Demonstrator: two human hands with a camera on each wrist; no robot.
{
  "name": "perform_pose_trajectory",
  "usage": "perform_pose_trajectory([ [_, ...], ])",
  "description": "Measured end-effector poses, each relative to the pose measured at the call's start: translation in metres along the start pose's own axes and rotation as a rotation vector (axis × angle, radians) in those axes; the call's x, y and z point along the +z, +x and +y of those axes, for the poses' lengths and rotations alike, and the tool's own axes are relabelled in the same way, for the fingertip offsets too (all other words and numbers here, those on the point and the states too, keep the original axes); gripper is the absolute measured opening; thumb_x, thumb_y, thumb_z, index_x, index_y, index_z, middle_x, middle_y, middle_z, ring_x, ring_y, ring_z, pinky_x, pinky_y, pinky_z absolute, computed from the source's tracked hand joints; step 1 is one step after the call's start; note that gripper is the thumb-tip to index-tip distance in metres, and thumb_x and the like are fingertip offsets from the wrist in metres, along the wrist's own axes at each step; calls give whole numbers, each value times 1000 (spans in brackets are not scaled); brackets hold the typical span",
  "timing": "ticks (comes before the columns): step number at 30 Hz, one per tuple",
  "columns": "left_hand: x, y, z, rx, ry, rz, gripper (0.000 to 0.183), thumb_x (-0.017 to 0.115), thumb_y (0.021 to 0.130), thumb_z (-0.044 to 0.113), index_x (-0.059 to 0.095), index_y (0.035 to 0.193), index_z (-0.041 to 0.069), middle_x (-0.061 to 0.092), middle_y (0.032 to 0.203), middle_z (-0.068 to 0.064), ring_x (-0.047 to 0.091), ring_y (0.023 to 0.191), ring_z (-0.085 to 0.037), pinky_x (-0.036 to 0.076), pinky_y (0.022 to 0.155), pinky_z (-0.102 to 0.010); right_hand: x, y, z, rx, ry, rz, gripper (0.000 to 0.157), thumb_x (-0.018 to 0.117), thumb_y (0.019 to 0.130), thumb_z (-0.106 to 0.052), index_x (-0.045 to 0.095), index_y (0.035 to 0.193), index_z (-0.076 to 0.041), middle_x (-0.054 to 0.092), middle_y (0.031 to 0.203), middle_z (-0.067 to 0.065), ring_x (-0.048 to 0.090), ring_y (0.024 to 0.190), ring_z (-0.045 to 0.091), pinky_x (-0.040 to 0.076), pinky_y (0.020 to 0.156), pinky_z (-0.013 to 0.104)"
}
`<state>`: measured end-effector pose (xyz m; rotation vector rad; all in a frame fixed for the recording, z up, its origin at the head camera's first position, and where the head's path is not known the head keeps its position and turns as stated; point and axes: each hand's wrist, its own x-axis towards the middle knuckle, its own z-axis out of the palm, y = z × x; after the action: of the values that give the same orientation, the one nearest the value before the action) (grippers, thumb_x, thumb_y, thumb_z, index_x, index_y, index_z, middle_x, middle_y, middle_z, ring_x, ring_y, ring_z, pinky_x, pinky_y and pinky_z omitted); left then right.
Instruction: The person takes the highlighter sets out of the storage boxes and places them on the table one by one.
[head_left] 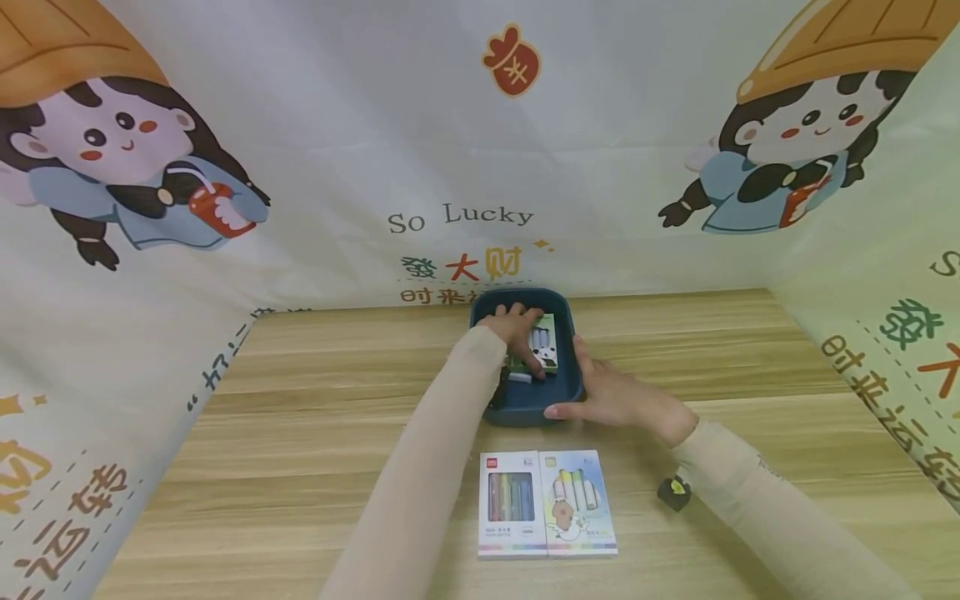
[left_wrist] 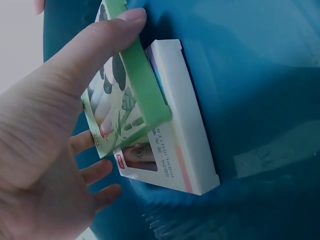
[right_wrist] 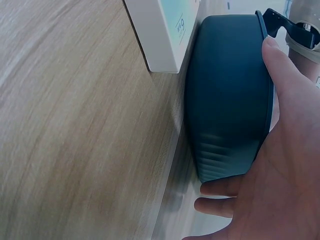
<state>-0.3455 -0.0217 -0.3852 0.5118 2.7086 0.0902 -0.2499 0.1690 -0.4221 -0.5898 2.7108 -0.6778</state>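
Lengthwise, the green box (head_left: 548, 343) runs front-to-back in the bin (head_left: 543, 398).

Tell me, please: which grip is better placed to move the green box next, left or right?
Left, I would judge. The left grip holds the green box between thumb and fingers, inside the blue bin. The right grip only touches the bin from outside.

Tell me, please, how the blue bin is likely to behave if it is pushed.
The blue bin looks like moulded plastic with a formed rim, so it is probably fairly stiff. It appears longer than tall, so would likely slide before tipping. The white box inside does not fill it, so may shift.
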Motion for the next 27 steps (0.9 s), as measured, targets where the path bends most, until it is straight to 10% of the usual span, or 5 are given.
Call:
perform_pose_trajectory([
  [27, -21, -9, -10, 58, 31, 37, 115, 83, 67, 62, 18, 158, 31, 28, 157, -9, 28, 144, -31, 42, 109, -54, -1, 0, -3, 30, -14, -17, 127, 56, 81, -77, -16, 157, -5, 23, 160, 30, 35, 144, 46, 38, 112, 60],
])
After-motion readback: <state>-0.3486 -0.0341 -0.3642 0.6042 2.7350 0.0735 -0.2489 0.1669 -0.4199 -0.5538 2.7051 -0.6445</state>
